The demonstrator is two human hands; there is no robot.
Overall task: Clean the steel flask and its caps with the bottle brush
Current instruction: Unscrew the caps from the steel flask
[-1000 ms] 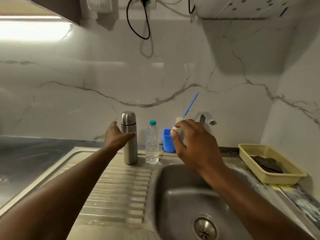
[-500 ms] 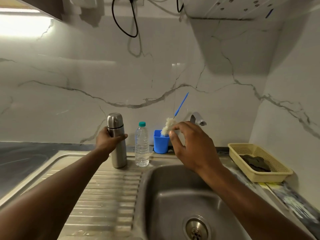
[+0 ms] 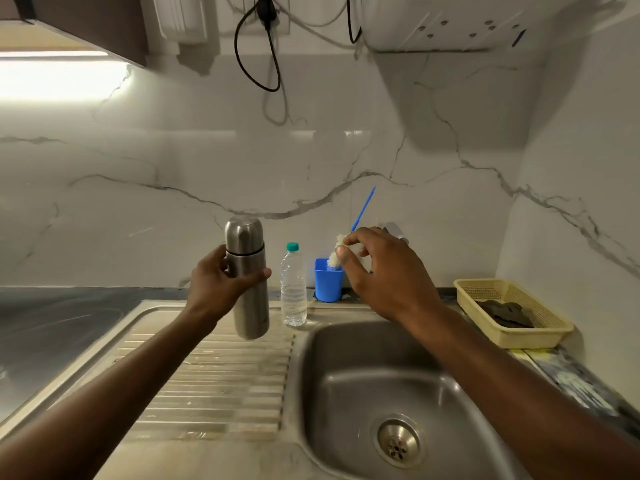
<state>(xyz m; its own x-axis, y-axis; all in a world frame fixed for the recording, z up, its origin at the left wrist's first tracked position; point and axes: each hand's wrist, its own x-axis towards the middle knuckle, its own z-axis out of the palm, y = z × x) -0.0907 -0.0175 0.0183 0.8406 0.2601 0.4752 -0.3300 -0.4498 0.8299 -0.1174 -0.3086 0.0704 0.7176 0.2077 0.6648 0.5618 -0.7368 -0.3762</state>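
My left hand [image 3: 221, 285] grips the steel flask [image 3: 247, 282] around its upper body, below the cap line. The flask is capped, upright, and lifted just above the ribbed drainboard [image 3: 214, 379]. The bottle brush [image 3: 360, 216] has a thin blue handle and white bristles, and its bristle end stands in a blue cup [image 3: 327, 280]. My right hand [image 3: 384, 271] pinches the white bristles between thumb and fingers, just above the cup's rim.
A clear water bottle [image 3: 293, 289] with a teal cap stands between the flask and the cup. The steel sink basin [image 3: 381, 386] lies below my right arm, with the tap behind my right hand. A yellow basket [image 3: 512, 313] holding a dark cloth sits at the right.
My left hand closed around the flask and lifted it off the drainboard. My right hand reached the brush and took hold of its bristles.
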